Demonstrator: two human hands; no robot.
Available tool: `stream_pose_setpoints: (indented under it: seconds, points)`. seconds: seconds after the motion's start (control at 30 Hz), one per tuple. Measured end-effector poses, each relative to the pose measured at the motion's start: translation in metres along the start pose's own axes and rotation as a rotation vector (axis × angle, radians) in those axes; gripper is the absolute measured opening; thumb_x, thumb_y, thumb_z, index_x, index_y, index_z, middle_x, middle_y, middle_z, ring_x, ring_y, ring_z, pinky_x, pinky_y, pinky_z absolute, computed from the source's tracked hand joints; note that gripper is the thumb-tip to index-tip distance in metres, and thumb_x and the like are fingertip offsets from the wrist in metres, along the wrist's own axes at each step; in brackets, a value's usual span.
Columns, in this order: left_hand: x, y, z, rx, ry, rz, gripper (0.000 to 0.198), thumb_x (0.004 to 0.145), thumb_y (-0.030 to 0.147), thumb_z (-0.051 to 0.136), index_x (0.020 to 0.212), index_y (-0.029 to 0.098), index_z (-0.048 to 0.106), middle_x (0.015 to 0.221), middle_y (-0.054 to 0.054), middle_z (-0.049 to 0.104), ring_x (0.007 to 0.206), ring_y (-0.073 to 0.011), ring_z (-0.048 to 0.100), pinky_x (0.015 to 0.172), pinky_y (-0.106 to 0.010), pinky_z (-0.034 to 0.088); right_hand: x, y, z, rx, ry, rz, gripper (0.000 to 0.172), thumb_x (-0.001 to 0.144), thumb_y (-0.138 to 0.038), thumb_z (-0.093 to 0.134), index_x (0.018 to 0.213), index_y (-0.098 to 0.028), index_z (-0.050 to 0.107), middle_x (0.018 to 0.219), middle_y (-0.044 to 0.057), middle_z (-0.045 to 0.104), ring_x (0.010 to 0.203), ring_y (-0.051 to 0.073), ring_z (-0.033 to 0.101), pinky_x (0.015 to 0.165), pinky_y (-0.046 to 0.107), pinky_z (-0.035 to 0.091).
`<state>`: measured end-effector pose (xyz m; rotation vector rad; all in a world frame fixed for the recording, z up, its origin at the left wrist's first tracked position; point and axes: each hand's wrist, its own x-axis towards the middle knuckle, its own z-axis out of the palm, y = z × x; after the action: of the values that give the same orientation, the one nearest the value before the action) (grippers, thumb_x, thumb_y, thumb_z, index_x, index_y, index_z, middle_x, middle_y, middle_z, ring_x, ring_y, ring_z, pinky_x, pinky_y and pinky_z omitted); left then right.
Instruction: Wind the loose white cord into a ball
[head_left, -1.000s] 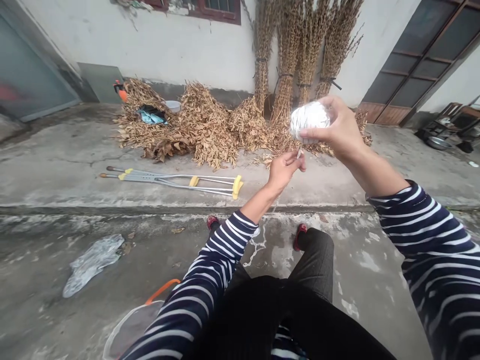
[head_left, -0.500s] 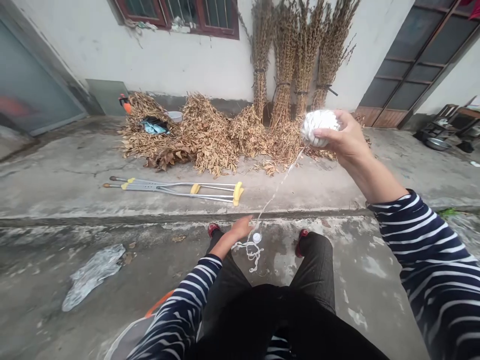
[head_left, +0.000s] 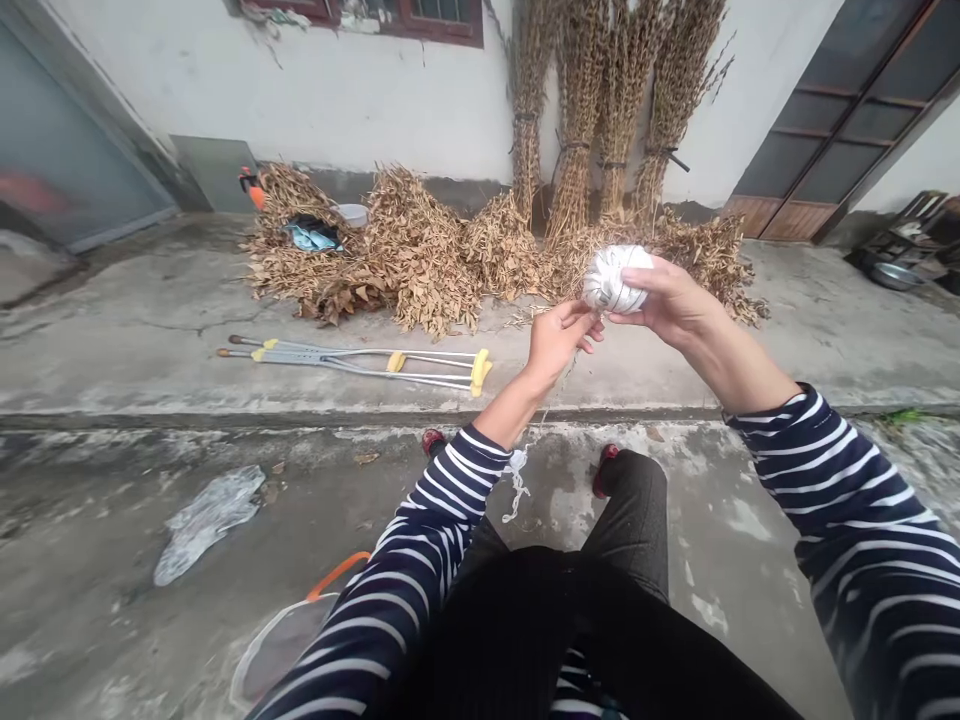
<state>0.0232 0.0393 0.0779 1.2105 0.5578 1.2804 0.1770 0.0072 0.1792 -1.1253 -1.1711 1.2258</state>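
A ball of white string [head_left: 611, 279] is held out in front of me, with my right hand [head_left: 667, 300] closed around its right side. Close against the ball's lower left, my left hand [head_left: 561, 338] pinches the strand that comes off it. From there the strand drops between my legs. Its loose white end [head_left: 517, 490] dangles in a tangle above the concrete, near a small white object that is partly hidden by the left sleeve.
A pair of crutches [head_left: 360, 364] lies on the raised concrete step. Behind are heaps of dried stalks [head_left: 420, 250] and tied upright bundles [head_left: 577, 130] against the wall. A plastic sheet [head_left: 210, 522] and a tub with an orange handle [head_left: 281, 640] are at left.
My left hand has risen from low between my knees up to the ball. The ball has shifted slightly left and down in my right hand. My view has tilted slightly downward.
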Motion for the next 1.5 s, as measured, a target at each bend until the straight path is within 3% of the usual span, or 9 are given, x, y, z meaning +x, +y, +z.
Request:
stream_pose_setpoints:
  seconds: [0.1, 0.23, 0.47, 0.77, 0.9, 1.07, 1.27, 1.4, 1.5]
  points:
    - [-0.002, 0.000, -0.004, 0.054, 0.024, -0.076, 0.013, 0.093, 0.025, 0.076, 0.089, 0.012, 0.072, 0.070, -0.002, 0.072, 0.059, -0.0104, 0.067, 0.051, -0.019, 0.049, -0.001, 0.003, 0.003, -0.010, 0.001, 0.024, 0.053, 0.055, -0.027, 0.099, 0.100, -0.021, 0.072, 0.094, 0.004, 0.079, 0.079, 0.020, 0.074, 0.066, 0.035, 0.068]
    - [0.000, 0.003, -0.007, 0.138, 0.032, -0.130, 0.013, 0.093, 0.013, 0.069, 0.080, 0.012, 0.069, 0.067, -0.001, 0.070, 0.057, -0.0105, 0.068, 0.045, -0.018, 0.041, -0.001, 0.007, 0.007, -0.057, -0.006, 0.023, 0.053, 0.058, -0.029, 0.098, 0.103, -0.022, 0.072, 0.099, 0.005, 0.080, 0.085, 0.025, 0.076, 0.071, 0.041, 0.069]
    - [-0.005, -0.015, -0.014, 0.122, 0.042, -0.184, 0.008, 0.087, 0.007, 0.065, 0.093, 0.011, 0.069, 0.073, -0.001, 0.072, 0.064, -0.0113, 0.070, 0.048, -0.018, 0.044, -0.001, 0.012, 0.006, -0.111, 0.033, -0.009, 0.051, 0.061, -0.033, 0.095, 0.105, -0.022, 0.070, 0.101, 0.008, 0.079, 0.096, 0.032, 0.076, 0.084, 0.054, 0.069]
    - [-0.015, -0.035, -0.018, -0.020, -0.071, -0.234, 0.006, 0.082, 0.015, 0.073, 0.085, 0.011, 0.069, 0.076, -0.003, 0.073, 0.065, -0.0114, 0.070, 0.056, -0.020, 0.052, -0.001, 0.008, 0.004, -0.145, 0.057, -0.053, 0.057, 0.061, -0.035, 0.095, 0.112, -0.024, 0.070, 0.107, 0.009, 0.079, 0.093, 0.029, 0.076, 0.082, 0.051, 0.070]
    - [-0.020, -0.034, -0.022, -0.105, -0.159, -0.283, 0.023, 0.078, 0.022, 0.082, 0.093, 0.010, 0.070, 0.073, -0.002, 0.073, 0.057, -0.0097, 0.065, 0.056, -0.022, 0.052, -0.002, 0.007, 0.002, -0.126, 0.068, -0.044, 0.051, 0.063, -0.033, 0.094, 0.107, -0.023, 0.070, 0.104, 0.009, 0.078, 0.092, 0.028, 0.076, 0.082, 0.050, 0.069]
    - [-0.022, -0.028, -0.030, -0.222, -0.269, -0.399, 0.043, 0.072, 0.030, 0.094, 0.103, 0.011, 0.070, 0.073, -0.001, 0.072, 0.052, -0.0072, 0.060, 0.049, -0.020, 0.043, -0.005, 0.006, 0.001, -0.081, 0.042, -0.034, 0.045, 0.064, -0.032, 0.091, 0.103, -0.022, 0.071, 0.103, 0.008, 0.078, 0.087, 0.025, 0.075, 0.077, 0.046, 0.070]
    - [-0.034, -0.027, -0.027, -0.356, -0.191, -0.383, 0.044, 0.074, 0.029, 0.094, 0.106, 0.015, 0.067, 0.070, 0.002, 0.069, 0.048, -0.0062, 0.055, 0.043, -0.018, 0.034, -0.005, 0.005, -0.001, -0.068, 0.055, -0.046, 0.044, 0.064, -0.033, 0.091, 0.103, -0.023, 0.074, 0.102, 0.007, 0.080, 0.089, 0.026, 0.075, 0.075, 0.046, 0.070]
    - [-0.044, -0.025, -0.021, -0.339, -0.140, -0.379, 0.042, 0.081, 0.037, 0.090, 0.106, 0.017, 0.064, 0.069, 0.003, 0.068, 0.048, -0.0068, 0.055, 0.044, -0.019, 0.036, -0.005, 0.007, -0.002, -0.080, 0.072, -0.019, 0.040, 0.066, -0.032, 0.090, 0.102, -0.022, 0.073, 0.101, 0.008, 0.080, 0.093, 0.027, 0.075, 0.077, 0.047, 0.070]
    - [-0.046, -0.021, -0.017, -0.277, -0.178, -0.383, 0.044, 0.080, 0.043, 0.091, 0.103, 0.016, 0.065, 0.069, 0.002, 0.068, 0.049, -0.0075, 0.056, 0.045, -0.020, 0.038, -0.005, 0.009, -0.001, -0.081, 0.066, -0.019, 0.039, 0.066, -0.032, 0.091, 0.099, -0.022, 0.073, 0.101, 0.009, 0.079, 0.095, 0.029, 0.075, 0.079, 0.050, 0.070]
